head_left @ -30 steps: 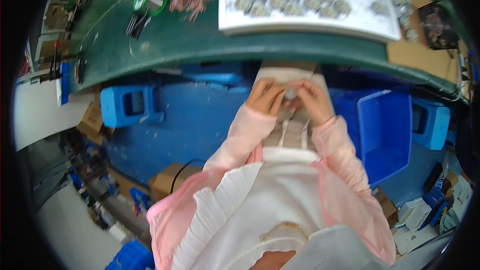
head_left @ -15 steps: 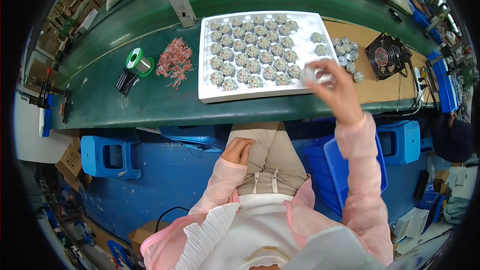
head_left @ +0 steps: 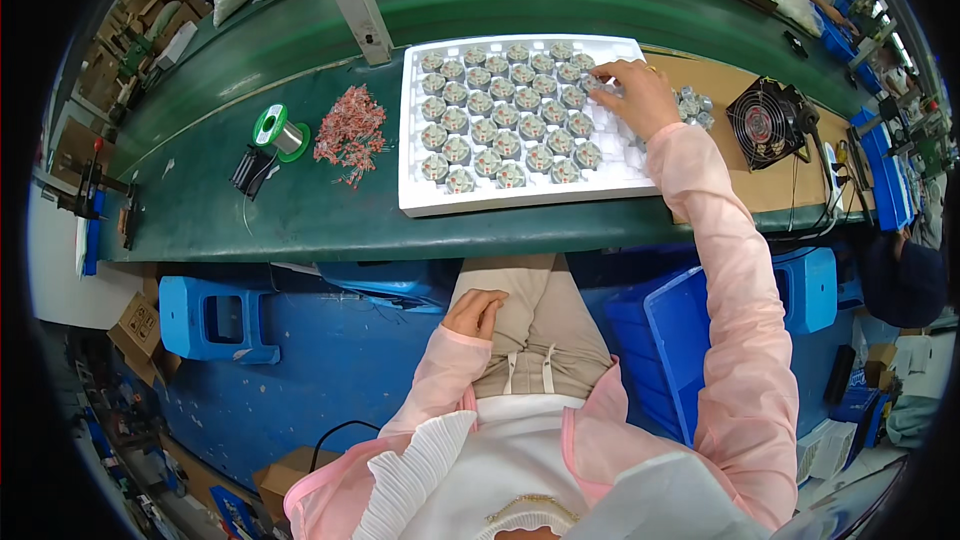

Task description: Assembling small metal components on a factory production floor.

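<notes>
- The right hand (head_left: 640, 95) is now reaching over the tray (head_left: 540, 202)'s far right, having moved from its near right corner; its work is now centring on the outer row there.
- A round part (head_left: 591, 83) is sitting by its fingertips, at the rows' right edge; finger and thumb are standing slightly apart, and I can't tell whether they're gripping it.
- That part is looking squat, its face seemingly pointing up; no long axis is showing.
- The left hand (head_left: 475, 315) is resting on the trousers (head_left: 525, 310), loosely bent, visibly holding nothing.
</notes>
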The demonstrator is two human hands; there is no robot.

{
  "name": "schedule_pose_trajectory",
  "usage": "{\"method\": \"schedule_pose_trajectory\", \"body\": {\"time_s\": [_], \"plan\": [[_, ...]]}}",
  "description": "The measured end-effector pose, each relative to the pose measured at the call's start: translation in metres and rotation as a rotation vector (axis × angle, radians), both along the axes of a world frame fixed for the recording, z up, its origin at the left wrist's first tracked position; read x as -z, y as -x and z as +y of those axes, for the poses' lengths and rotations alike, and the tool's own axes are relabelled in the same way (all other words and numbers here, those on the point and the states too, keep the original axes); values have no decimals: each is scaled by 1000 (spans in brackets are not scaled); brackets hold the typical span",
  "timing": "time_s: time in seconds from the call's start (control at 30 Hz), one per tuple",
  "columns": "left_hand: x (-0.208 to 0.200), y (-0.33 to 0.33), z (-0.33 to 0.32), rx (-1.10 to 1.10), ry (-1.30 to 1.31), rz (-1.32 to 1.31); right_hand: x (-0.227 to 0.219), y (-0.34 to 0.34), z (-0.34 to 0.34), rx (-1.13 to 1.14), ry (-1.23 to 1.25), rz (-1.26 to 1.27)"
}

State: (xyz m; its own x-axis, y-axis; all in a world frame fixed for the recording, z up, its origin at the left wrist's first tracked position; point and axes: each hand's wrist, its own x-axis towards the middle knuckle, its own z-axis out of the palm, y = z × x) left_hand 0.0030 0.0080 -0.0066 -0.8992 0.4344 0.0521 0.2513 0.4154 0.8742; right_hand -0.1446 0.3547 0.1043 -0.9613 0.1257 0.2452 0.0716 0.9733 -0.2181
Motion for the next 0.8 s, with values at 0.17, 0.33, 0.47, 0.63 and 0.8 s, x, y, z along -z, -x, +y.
{"method": "schedule_pose_trajectory", "body": {"time_s": [0.17,0.33,0.47,0.63,0.8], "plan": [[1,2,3,4,-8,29,2,-9,21,-35,95,225],[2,8,-3,6,38,-46,-13,-21,48,89,141,15],[-1,11,2,7,51,-55,-8,-14,33,215,-123,-56],[-8,4,-5,-63,36,82,1,6,25,252,-209,-41],[-36,19,-17,-110,-35,74,4,-10,80,230,431,133]]}}
